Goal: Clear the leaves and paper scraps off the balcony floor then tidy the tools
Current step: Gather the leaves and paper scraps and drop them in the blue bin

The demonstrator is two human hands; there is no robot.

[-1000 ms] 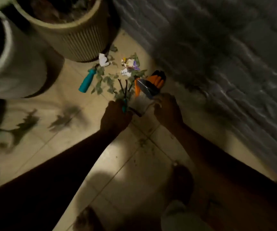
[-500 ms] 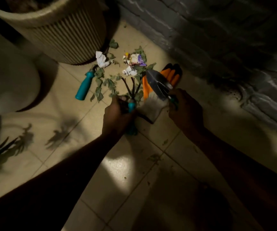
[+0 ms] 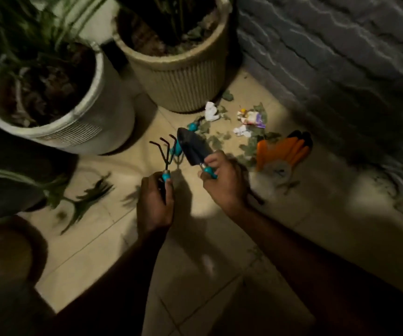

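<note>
Leaves [image 3: 218, 138] and paper scraps [image 3: 211, 111] lie on the floor [image 3: 195, 238] between the ribbed pot [image 3: 178, 76] and the glove [image 3: 282, 149]. The left hand [image 3: 155, 202] grips the rake [image 3: 165, 151] by its handle. The right hand [image 3: 224, 180] grips the trowel [image 3: 193, 147]. Both tools are raised. Recommended: lay the trowel blade flat beside the litter, then draw scraps onto it with the rake, prongs down, in short strokes.

Tiled floor [image 3: 219, 251] under a ribbed pot [image 3: 183, 81], a white pot [image 3: 93, 127], scattered leaves [image 3: 213, 141], paper scraps [image 3: 211, 111], orange gloves [image 3: 282, 149], a teal-handled tool [image 3: 192, 127].
</note>
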